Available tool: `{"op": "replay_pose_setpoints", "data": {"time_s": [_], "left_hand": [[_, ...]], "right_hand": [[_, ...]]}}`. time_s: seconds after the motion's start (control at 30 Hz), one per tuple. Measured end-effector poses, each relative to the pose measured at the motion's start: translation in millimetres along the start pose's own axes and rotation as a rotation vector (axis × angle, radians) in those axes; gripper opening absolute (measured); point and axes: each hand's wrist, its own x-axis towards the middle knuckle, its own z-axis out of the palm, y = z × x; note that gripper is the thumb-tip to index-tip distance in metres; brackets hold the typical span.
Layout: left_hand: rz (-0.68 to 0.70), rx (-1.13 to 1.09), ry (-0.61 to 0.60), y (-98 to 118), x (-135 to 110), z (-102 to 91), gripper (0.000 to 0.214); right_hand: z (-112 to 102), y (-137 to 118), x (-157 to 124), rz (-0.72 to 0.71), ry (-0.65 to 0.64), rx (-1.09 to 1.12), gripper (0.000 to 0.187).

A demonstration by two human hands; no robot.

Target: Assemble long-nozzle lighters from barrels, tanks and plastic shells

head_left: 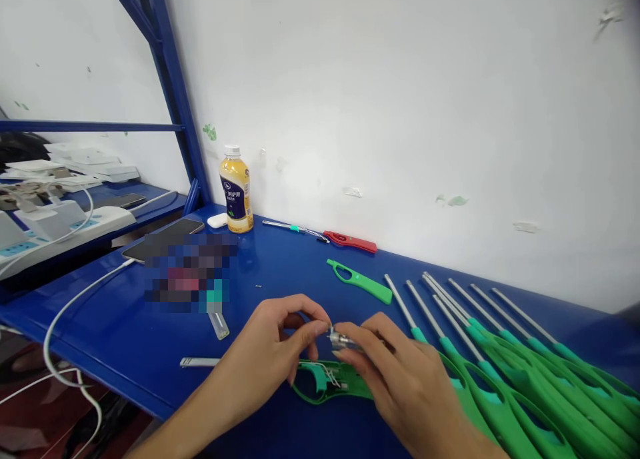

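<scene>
My right hand is closed around a small clear fuel tank with a metal valve end, most of it hidden by the fingers. At that valve end, my left hand pinches thumb and forefinger together; whatever sits between those fingertips is too small to make out. Beneath both hands lies an opened green gas lighter, its teal trigger and thin wires exposed and its metal tube pointing left. A separate green handle half rests on the blue table farther back.
Several green long-nosed lighters are piled at the right. Near the wall are a red handle half, a loose metal tube and a yellow drink bottle. At left lie a phone, its white cable and a clear tank.
</scene>
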Motion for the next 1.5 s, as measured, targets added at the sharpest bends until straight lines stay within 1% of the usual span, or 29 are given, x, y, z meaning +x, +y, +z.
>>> {"op": "replay_pose_setpoints", "data": {"time_s": [0.1, 0.2, 0.33, 0.5, 0.6, 0.77, 0.93, 1.1, 1.27, 1.4, 1.5], "left_hand": [[-0.009, -0.020, 0.057, -2, 1, 5.4, 0.029], [-0.015, -0.038, 0.076, -5, 2, 10.3, 0.027], [-0.030, -0.096, 0.066, -7, 1, 15.1, 0.025], [-0.049, -0.182, 0.057, -5, -1, 16.3, 0.020], [-0.034, -0.201, 0.065, -2, -1, 16.2, 0.017], [0.003, -0.236, 0.080, -1, -3, 16.2, 0.013], [-0.011, -0.301, 0.053, -1, -4, 19.4, 0.018], [-0.006, -0.347, 0.060, -3, -4, 22.2, 0.020], [-0.014, -0.360, 0.052, -3, -5, 22.2, 0.020], [-0.003, -0.351, 0.056, -2, -5, 22.5, 0.019], [-0.007, -0.354, 0.058, -2, -5, 22.4, 0.018]], "right_hand": [[-2, 5, -5, 0.004, 0.040, 0.047, 0.021], [-5, 9, -8, -0.015, 0.065, 0.124, 0.019], [-7, 8, -7, -0.019, 0.054, 0.140, 0.018], [-5, 4, -8, -0.012, 0.042, 0.131, 0.019], [-6, 5, -9, 0.001, 0.056, 0.135, 0.017], [-8, 8, -8, 0.003, 0.018, 0.148, 0.017], [-7, 7, -9, 0.003, 0.031, 0.153, 0.016], [-7, 5, -9, -0.015, 0.031, 0.161, 0.014], [-8, 5, -8, -0.019, 0.019, 0.156, 0.016], [-8, 5, -9, -0.027, 0.039, 0.152, 0.015], [-7, 6, -11, -0.032, 0.001, 0.163, 0.016]]}}
